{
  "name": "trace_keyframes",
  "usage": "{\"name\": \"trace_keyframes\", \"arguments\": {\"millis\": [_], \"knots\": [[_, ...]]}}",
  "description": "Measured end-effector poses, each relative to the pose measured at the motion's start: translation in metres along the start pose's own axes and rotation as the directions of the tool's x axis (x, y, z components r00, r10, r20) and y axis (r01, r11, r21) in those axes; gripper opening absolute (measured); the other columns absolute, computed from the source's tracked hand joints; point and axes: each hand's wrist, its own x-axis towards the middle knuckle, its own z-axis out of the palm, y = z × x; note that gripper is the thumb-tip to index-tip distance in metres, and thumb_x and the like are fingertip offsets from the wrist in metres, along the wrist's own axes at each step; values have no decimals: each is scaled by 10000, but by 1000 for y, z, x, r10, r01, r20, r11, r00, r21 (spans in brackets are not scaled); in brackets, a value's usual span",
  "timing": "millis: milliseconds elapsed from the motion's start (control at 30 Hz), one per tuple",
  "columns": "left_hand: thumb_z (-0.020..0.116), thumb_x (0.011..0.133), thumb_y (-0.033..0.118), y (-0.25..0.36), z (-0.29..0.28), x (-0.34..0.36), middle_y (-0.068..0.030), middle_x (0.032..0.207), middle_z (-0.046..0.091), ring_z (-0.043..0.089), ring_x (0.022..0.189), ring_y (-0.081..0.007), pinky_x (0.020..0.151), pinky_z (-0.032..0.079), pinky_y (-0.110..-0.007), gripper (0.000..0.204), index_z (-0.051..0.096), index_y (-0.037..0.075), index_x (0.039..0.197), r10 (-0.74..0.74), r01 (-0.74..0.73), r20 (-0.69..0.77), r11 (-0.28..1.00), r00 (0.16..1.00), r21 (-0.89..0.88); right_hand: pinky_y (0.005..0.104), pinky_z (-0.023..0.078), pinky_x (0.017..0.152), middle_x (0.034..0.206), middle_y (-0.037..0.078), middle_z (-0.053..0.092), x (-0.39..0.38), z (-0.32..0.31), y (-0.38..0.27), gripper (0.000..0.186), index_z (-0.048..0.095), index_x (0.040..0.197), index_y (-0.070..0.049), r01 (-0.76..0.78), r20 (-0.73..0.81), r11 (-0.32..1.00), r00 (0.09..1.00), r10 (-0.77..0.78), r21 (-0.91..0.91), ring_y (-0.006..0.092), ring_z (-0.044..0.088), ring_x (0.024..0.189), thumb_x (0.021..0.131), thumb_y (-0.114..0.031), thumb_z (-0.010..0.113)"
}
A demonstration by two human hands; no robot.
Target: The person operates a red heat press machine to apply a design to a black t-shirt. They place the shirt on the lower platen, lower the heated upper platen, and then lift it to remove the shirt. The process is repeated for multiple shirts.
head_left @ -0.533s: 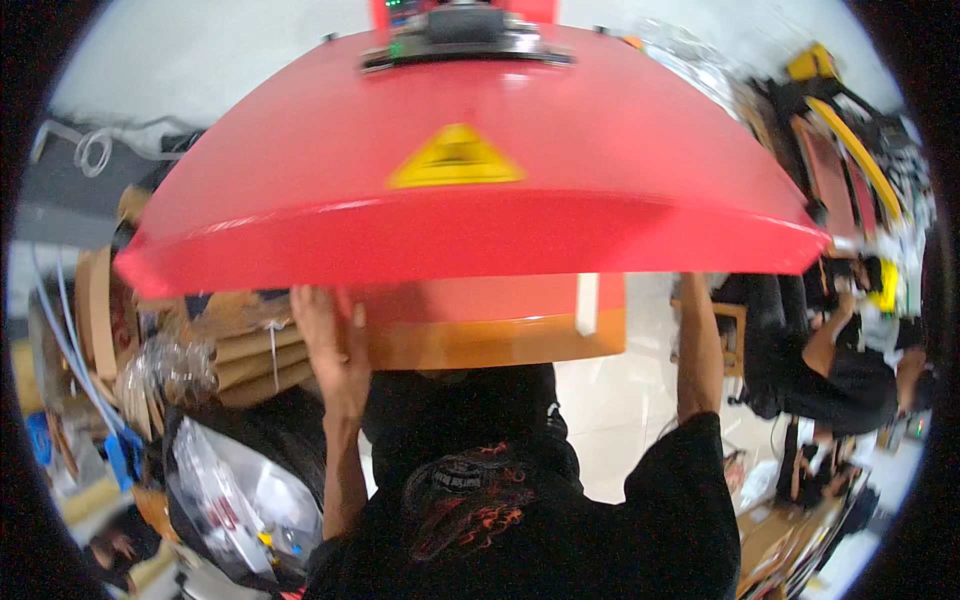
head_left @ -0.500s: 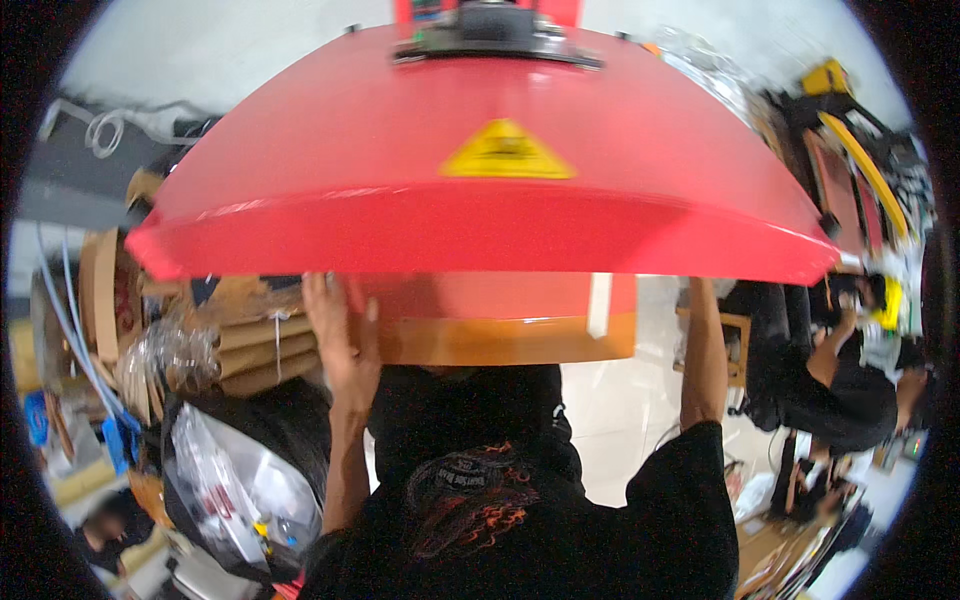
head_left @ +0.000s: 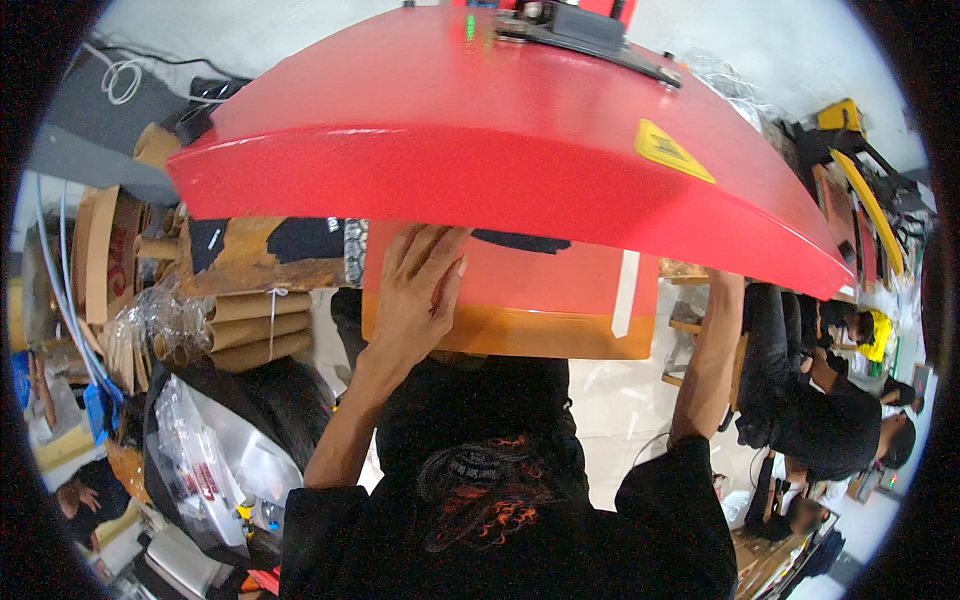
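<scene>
A large red machine plate (head_left: 470, 170) with a yellow warning triangle (head_left: 672, 150) overhangs a pinkish-red lower platen (head_left: 540, 290) with an orange front band and a white strip (head_left: 625, 295). My left hand (head_left: 425, 280) rests on the left part of the lower platen, fingers stretched out, tips reaching under the upper plate's edge. Beside them a dark piece (head_left: 520, 242), apparently fabric, partly shows beneath that edge. My right hand (head_left: 722, 290) reaches up under the plate's right side; only the wrist shows, its fingers are hidden.
At left are a wooden board (head_left: 270, 270) with dark cloth, kraft-paper rolls (head_left: 255, 330), blue tubes and a black bag (head_left: 275, 430) of plastic. At right, people in black (head_left: 820, 420) sit near a wooden stool (head_left: 690, 325). Cables (head_left: 125, 80) hang by the back wall.
My left hand has moved right, farther onto the lower platen, and the dark piece now shows beside it. The upper plate looks shifted and tilted in view, its warning triangle farther right.
</scene>
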Motion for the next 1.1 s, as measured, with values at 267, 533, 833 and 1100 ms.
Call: {"name": "trace_keyframes", "arguments": {"millis": [267,533,833,1100], "knots": [[614,950,65,0,-21,-23,-205,1293,603,499,1282,-397,1093,386,-486,335,644,33,1282,-199,199,0,978,980,66,433,530,773,947,168,714,-12,7,13,267,686,1104,4,-52,-114,997,992,59,63,318,682,873,863,-110,711],[585,978,68,-2,-20,-32,-206,1351,587,478,1333,-370,1133,360,-484,309,643,9,1276,-354,354,6,935,935,-2,437,531,778,951,170,713,-30,22,8,271,687,1104,2,-48,-155,991,986,68,126,324,683,879,859,-111,714],[639,901,77,-11,12,10,-196,1041,681,637,985,-410,871,494,-502,195,681,9,1079,-24,19,95,999,995,50,441,531,783,956,171,713,-83,-13,-138,275,687,1104,-1,412,-105,875,911,-399,253,330,684,886,855,-113,717],[623,885,164,-16,51,43,-190,939,685,644,894,-414,810,511,-516,213,664,5,1020,8,-40,305,995,952,97,444,532,788,960,172,713,-114,68,-236,279,688,1104,-3,672,307,721,659,-687,169,336,685,893,851,-115,720]]}}
